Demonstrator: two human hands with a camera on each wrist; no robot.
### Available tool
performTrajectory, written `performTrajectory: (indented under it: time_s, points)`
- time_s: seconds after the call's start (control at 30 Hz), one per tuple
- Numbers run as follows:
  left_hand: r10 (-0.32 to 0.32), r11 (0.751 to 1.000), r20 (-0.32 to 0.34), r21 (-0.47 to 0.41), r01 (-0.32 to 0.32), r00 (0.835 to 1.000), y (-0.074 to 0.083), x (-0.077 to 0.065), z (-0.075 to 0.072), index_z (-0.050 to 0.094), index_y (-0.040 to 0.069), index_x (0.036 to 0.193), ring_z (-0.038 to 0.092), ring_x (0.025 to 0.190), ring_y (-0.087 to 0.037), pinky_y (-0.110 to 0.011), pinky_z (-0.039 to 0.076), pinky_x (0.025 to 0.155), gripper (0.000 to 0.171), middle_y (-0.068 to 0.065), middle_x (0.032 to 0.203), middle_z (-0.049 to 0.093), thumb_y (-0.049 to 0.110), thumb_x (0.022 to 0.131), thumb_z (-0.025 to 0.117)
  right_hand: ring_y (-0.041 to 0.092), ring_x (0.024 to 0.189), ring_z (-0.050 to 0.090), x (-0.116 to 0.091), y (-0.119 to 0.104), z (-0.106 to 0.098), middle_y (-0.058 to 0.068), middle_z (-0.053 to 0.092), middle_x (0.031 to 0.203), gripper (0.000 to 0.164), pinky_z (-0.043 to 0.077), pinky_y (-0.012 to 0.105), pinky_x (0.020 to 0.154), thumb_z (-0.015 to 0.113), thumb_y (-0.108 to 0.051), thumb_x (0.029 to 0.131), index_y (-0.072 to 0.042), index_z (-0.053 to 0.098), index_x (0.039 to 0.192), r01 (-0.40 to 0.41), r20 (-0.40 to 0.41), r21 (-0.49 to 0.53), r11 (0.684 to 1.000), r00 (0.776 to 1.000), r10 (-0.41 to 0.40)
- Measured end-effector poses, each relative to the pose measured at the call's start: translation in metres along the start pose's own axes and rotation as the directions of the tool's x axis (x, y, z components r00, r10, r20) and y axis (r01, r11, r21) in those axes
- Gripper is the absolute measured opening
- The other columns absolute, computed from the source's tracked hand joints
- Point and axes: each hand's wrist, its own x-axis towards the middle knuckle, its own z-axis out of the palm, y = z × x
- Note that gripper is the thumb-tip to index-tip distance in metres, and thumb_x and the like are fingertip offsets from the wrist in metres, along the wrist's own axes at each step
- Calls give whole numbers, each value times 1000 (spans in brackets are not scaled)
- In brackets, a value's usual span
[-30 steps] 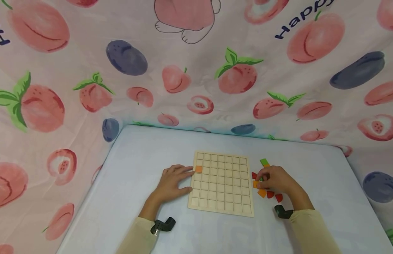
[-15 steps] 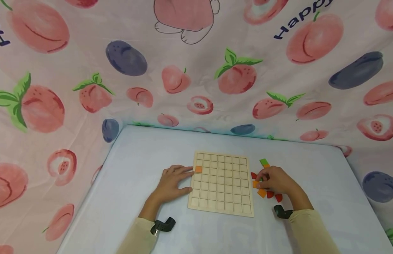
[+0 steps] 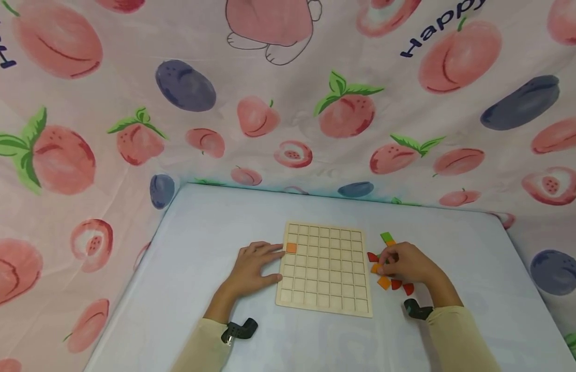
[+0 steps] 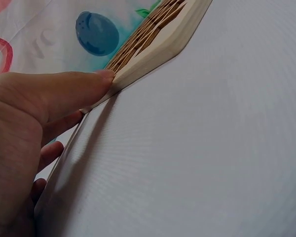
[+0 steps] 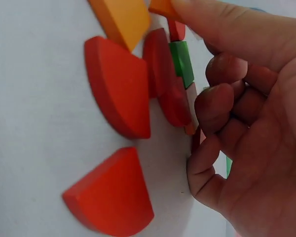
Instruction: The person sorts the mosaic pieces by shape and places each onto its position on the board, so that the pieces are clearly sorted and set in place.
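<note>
A pale wooden grid board (image 3: 325,268) lies flat on the table, with one orange square tile (image 3: 291,248) in its leftmost column. My left hand (image 3: 256,266) rests against the board's left edge, fingers spread; in the left wrist view the thumb (image 4: 84,89) touches the board's side. To the right of the board, my right hand (image 3: 404,263) is over a small group of coloured blocks. Its thumb and index finger pinch an orange block (image 3: 376,268); in the right wrist view the thumb lies on that orange block (image 5: 162,7), while the index fingertip is out of sight.
Around the right hand lie red quarter-round blocks (image 5: 121,89), another orange block (image 3: 384,282) and a green block (image 3: 387,237). Some blocks are hidden under the hand. A fruit-print cloth (image 3: 288,113) hangs behind the white table (image 3: 223,212).
My right hand has shifted slightly to the right, and the orange block at its fingertips has turned and moved a little. My left hand and the board stay in place.
</note>
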Motion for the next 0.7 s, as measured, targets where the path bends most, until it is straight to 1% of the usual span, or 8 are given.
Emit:
performTrajectory:
  time_s: [0.13, 0.23, 0.37, 0.5, 0.6, 0.7]
  points:
    - [-7, 1000, -9, 2, 7, 1000, 0, 0, 1, 60, 27, 145, 41, 143, -23, -51, 33, 109, 62, 10, 156, 51, 46, 88, 75, 19, 72, 53, 1, 3, -1, 1, 54, 73, 19, 46, 26, 60, 82, -26, 86, -14, 68, 87, 22, -18, 37, 999, 1000, -21]
    - [-8, 1000, -2, 9, 8, 1000, -1, 0, 2, 59, 28, 145, 40, 143, -23, -51, 33, 110, 62, 10, 156, 50, 47, 88, 74, 19, 74, 54, 1, 1, 0, 2, 56, 77, 20, 48, 27, 63, 82, -26, 87, -14, 67, 89, 39, -38, 54, 998, 999, -37]
    - [-3, 1000, 10, 9, 3, 1000, -1, 0, 1, 58, 29, 146, 40, 143, -23, -51, 32, 109, 62, 10, 156, 49, 47, 88, 74, 19, 78, 55, 3, -6, 1, 1, 60, 83, 17, 49, 26, 66, 82, -24, 86, -15, 68, 92, 58, -64, 73, 996, 997, -53]
    - [-8, 1000, 22, 4, 8, 1000, -1, 0, 0, 57, 30, 146, 39, 143, -22, -50, 32, 109, 62, 10, 156, 49, 46, 88, 74, 17, 80, 55, 5, -14, 3, 1, 62, 87, 17, 50, 25, 67, 83, -23, 86, -15, 70, 93, 93, -66, 100, 991, 994, -87]
    - [-15, 1000, 33, 4, 15, 999, -2, 2, -1, 56, 31, 147, 39, 142, -22, -49, 32, 108, 62, 10, 156, 49, 46, 89, 73, 16, 80, 55, 7, -18, 3, 2, 62, 87, 18, 50, 25, 68, 83, -24, 86, -14, 70, 93, 121, -61, 117, 986, 992, -114]
    - [-8, 1000, 37, 10, 8, 999, -2, 4, -2, 55, 31, 148, 39, 141, -22, -47, 33, 105, 63, 10, 157, 48, 47, 89, 73, 17, 79, 53, 9, -22, 4, 3, 61, 86, 19, 49, 24, 66, 84, -25, 85, -13, 70, 91, 129, -64, 133, 983, 990, -122]
